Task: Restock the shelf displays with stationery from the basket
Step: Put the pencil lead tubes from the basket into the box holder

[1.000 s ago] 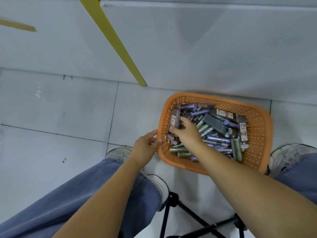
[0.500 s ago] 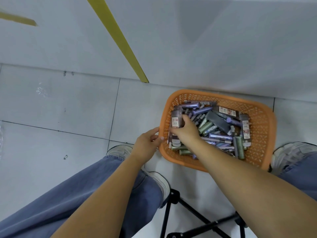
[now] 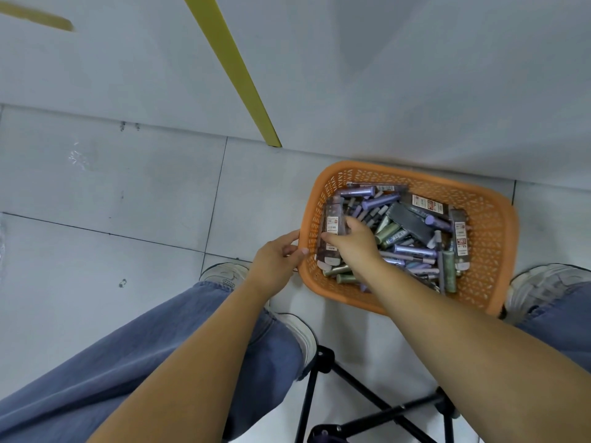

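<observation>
An orange plastic basket (image 3: 486,219) stands on the floor tiles, filled with several purple, green and dark packs of stationery (image 3: 412,222). My right hand (image 3: 353,239) reaches into its left side and pinches a flat purple pack with a white label (image 3: 332,219) between thumb and fingers. My left hand (image 3: 276,262) grips the basket's left rim with curled fingers.
A white shelf base with a yellow strip (image 3: 230,68) rises just behind the basket. My legs in blue jeans and pale shoes (image 3: 225,276) flank the basket. A black folding stool frame (image 3: 345,401) sits below my arms.
My right hand has shifted slightly left inside the basket and taken hold of the flat purple pack, tilting it up. The left hand stays on the rim.
</observation>
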